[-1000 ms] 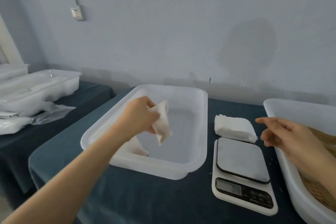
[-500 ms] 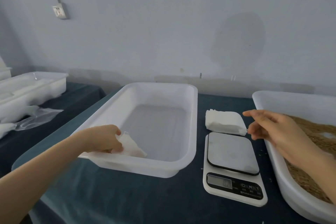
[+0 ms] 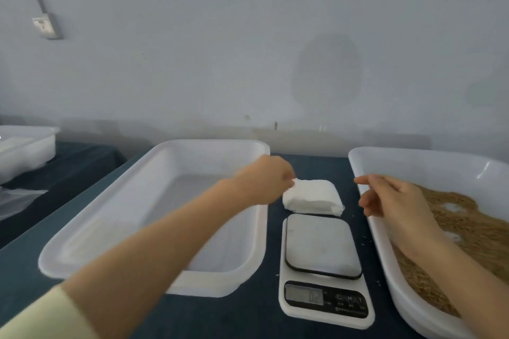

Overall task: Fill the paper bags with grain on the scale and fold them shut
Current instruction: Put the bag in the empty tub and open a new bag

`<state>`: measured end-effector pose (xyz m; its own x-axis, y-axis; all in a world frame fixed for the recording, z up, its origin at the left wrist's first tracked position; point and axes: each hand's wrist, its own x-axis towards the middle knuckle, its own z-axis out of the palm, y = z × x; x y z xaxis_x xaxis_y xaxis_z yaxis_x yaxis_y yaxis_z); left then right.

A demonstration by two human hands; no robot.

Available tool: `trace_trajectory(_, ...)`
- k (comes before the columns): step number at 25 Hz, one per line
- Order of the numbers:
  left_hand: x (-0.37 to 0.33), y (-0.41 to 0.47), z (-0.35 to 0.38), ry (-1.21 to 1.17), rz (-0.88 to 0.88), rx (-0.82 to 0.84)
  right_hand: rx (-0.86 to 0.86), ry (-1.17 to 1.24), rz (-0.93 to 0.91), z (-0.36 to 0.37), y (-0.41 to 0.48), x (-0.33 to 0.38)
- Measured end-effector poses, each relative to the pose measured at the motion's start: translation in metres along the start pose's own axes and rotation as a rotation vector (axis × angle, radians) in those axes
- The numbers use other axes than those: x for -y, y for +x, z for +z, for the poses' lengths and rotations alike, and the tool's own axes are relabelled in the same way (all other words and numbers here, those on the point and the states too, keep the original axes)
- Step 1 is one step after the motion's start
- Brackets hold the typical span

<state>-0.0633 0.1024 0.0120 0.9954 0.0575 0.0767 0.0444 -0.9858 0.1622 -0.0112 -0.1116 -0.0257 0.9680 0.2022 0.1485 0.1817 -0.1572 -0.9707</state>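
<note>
The stack of paper bags (image 3: 314, 198) lay flat on the table (image 3: 311, 162), just behind the scale (image 3: 322, 245) and between the white tray (image 3: 154, 173) on the left and the grain tray (image 3: 366, 173) on the right, its long axis running roughly left to right across the view. The left hand (image 3: 264, 181) had its forearm crossing over the white tray's right rim, and its curled fingers met the stack at the far-left corner, so the bags lay directly to the right of that grip and a little nearer the person. The fingertips were hidden behind the back of the hand and the frame was soft with blur, so whether the grip was already clamped on a bag or only touching the corner could not be told. The right hand (image 3: 396, 201) hovered above the grain tray's left rim, fingers loose and apart, holding nothing, a clear gap off the stack's right end. The left hand was plainly the nearer one. None of the bags was yet on the scale, and the grain (image 3: 468, 228) sat in its tray behind the right hand. Judging from this, the coming move would likely be a peel of the top bag from that left corner, drawn toward the person and down onto the scale
</note>
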Motion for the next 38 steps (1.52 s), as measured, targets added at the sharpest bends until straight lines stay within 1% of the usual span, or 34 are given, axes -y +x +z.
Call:
trace_trajectory(3,-0.031,0.057,0.04,0.173,0.069,0.091,0.005,-0.055,0.002,-0.001,0.0,0.001)
trace_trajectory(5,-0.034,0.078,0.062,0.218,0.086,0.172,0.018,-0.078,0.006,0.0,0.001,0.001)
trace_trajectory(7,-0.031,0.09,0.079,0.245,0.065,0.251,0.046,-0.091,0.01,0.002,0.002,-0.001)
trace_trajectory(11,-0.031,0.099,0.086,0.421,-0.016,0.399,0.062,-0.098,0.006,0.006,0.005,-0.002)
trace_trajectory(12,-0.029,0.099,0.085,0.425,-0.001,0.386,0.063,-0.104,0.005,0.006,0.005,-0.001)
trace_trajectory(14,-0.026,0.096,0.084,0.399,0.043,0.283,0.064,-0.111,0.005,0.007,0.006,-0.001)
trace_trajectory(16,-0.022,0.092,0.085,0.308,0.032,0.198,0.07,-0.121,0.006,0.008,0.006,-0.001)
trace_trajectory(19,-0.023,0.093,0.086,0.167,-0.044,0.13,0.075,-0.133,-0.003,0.008,0.005,-0.002)
trace_trajectory(22,-0.021,0.095,0.072,-0.037,-0.209,-0.038,0.066,-0.132,-0.005,0.007,0.005,-0.002)
trace_trajectory(24,-0.019,0.094,0.059,-0.084,-0.271,-0.104,0.066,-0.136,-0.001,0.007,0.004,-0.002)
trace_trajectory(28,-0.021,0.097,0.043,-0.344,-0.386,-0.162,0.069,-0.145,0.001,0.007,0.003,-0.002)
trace_trajectory(31,-0.028,0.095,0.037,-0.675,-0.492,-0.178,0.069,-0.129,0.014,0.006,0.004,-0.002)
trace_trajectory(34,-0.035,0.094,0.03,-0.798,-0.525,-0.143,0.069,-0.146,0.007,0.006,0.004,-0.003)
trace_trajectory(35,-0.038,0.093,0.026,-0.942,-0.544,-0.155,0.063,-0.141,0.007,0.006,0.004,-0.003)
trace_trajectory(38,-0.058,0.071,0.019,-1.444,-0.539,-0.314,0.0,-0.078,0.004,0.006,0.006,-0.002)
